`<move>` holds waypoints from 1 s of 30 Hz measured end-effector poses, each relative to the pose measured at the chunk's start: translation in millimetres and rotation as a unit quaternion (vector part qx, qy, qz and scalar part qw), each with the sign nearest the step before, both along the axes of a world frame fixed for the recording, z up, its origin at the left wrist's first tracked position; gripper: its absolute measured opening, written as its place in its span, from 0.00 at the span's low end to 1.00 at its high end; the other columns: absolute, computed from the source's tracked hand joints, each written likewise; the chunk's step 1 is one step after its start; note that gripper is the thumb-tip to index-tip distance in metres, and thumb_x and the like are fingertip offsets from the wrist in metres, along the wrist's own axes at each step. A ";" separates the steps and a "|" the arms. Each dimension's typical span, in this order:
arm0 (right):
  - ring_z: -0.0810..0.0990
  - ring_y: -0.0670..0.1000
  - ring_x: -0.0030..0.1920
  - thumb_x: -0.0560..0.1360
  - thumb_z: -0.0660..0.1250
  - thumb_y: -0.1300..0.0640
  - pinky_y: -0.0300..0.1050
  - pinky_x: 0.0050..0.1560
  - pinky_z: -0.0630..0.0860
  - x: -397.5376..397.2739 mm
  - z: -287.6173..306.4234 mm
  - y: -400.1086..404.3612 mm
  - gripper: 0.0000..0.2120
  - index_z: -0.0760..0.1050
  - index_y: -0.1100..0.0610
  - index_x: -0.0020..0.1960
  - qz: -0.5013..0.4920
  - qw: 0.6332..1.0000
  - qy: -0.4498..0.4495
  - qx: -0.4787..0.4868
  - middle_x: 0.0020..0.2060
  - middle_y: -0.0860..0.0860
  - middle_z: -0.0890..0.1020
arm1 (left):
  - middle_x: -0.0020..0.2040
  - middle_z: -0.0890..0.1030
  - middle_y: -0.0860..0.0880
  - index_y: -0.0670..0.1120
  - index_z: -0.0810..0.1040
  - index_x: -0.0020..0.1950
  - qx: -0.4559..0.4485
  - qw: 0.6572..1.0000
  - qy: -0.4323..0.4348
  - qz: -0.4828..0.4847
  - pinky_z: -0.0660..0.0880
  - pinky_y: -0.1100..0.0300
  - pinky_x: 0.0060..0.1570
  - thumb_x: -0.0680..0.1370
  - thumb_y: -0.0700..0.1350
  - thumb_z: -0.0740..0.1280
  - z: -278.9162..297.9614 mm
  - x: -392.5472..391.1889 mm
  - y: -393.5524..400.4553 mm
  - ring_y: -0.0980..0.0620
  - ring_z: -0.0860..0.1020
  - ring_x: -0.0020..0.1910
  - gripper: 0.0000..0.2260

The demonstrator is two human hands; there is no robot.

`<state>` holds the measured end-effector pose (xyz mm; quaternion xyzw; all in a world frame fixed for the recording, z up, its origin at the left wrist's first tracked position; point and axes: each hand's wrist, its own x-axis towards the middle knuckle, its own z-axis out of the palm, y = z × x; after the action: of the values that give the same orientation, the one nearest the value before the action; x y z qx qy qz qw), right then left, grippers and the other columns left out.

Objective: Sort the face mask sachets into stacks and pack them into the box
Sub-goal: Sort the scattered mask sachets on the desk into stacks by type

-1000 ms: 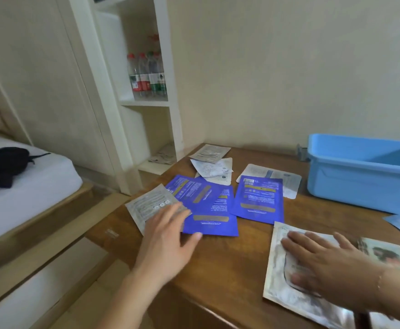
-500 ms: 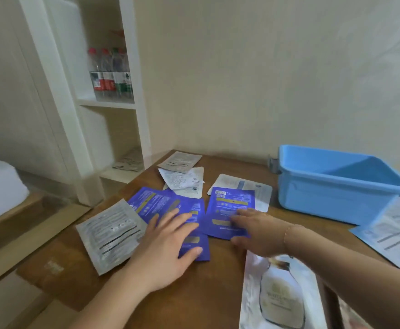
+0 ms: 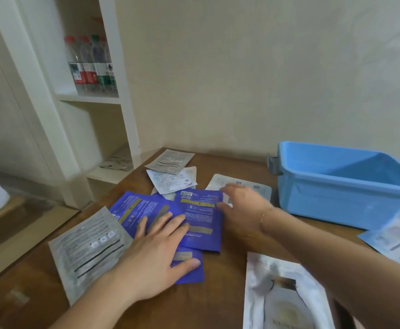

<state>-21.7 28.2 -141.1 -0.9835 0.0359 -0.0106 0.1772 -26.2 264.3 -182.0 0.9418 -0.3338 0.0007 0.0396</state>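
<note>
Grey sachet (image 3: 88, 248) overhung the wooden table (image 3: 220, 293) at its left edge. Left hand (image 3: 154, 255) lay flat, fingers straight, on overlapping blue sachets (image 3: 201, 217). Right hand (image 3: 241, 205), fingers blurred, grip unclear, touched their right edge. Blue box (image 3: 343, 186) stood far right, cut off; white sachet (image 3: 286, 293) cropped below.

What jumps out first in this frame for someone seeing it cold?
The blue sachets fanned out mid-table, with the left hand flat on them and the right hand at their right edge. Next, the blue box at the table's right side, open and showing nothing inside. A large grey sachet lies left of the hands.
</note>
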 end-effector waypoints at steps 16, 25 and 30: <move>0.67 0.49 0.71 0.78 0.59 0.41 0.48 0.70 0.68 -72.2 -1.3 -54.5 0.26 0.62 0.44 0.74 0.084 0.981 0.071 -0.161 0.73 0.43 0.66 | 0.79 0.57 0.52 0.50 0.59 0.78 -0.059 0.996 0.035 -0.051 0.51 0.43 0.75 0.82 0.55 0.57 33.6 30.4 -124.8 0.51 0.52 0.78 0.25; 0.68 0.53 0.69 0.79 0.62 0.48 0.50 0.68 0.68 -91.9 -6.8 -76.8 0.23 0.68 0.52 0.72 0.140 0.981 0.041 -0.129 0.71 0.51 0.69 | 0.56 0.77 0.53 0.53 0.78 0.59 0.030 0.990 0.130 -0.044 0.70 0.48 0.60 0.78 0.51 0.66 50.9 64.3 -183.0 0.51 0.75 0.57 0.10; 0.76 0.49 0.61 0.78 0.62 0.48 0.44 0.61 0.73 -107.7 -1.3 -99.7 0.17 0.73 0.47 0.66 0.077 0.992 -0.085 -0.046 0.63 0.45 0.76 | 0.48 0.82 0.50 0.49 0.82 0.50 -0.050 0.976 0.211 -0.001 0.78 0.58 0.42 0.76 0.46 0.71 72.3 58.0 -178.1 0.53 0.80 0.46 0.05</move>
<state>-129.4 -71.6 -142.4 -0.9859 -0.0559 -0.0820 0.1349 31.8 86.1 -109.7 0.9172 -0.3183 -0.1819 0.1562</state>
